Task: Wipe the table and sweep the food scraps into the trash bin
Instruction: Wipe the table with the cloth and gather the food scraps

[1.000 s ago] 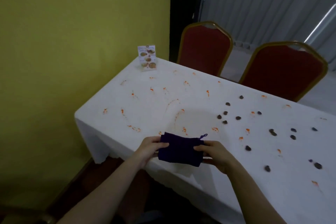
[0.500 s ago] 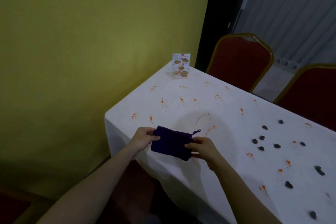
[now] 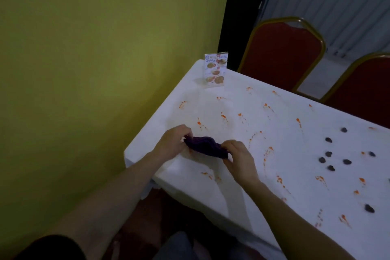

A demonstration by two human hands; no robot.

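A dark purple cloth [image 3: 205, 146] lies bunched on the white tablecloth [image 3: 242, 175] near the table's left corner. My left hand [image 3: 174, 141] grips its left end and my right hand [image 3: 237, 155] pinches its right end. Orange sauce stains [image 3: 223, 116] are spread over the cloth-covered table. Several dark food scraps [image 3: 329, 159] lie to the right of my hands. No trash bin shows in this view.
A small menu stand [image 3: 215, 69] is upright at the far corner. Two red chairs with gold frames [image 3: 282, 53] stand behind the table. A yellow wall [image 3: 95, 59] runs close along the table's left end.
The view has turned left and drawn closer to the table corner. The cloth, held flat above the edge before, is now bunched between both hands on the tabletop.
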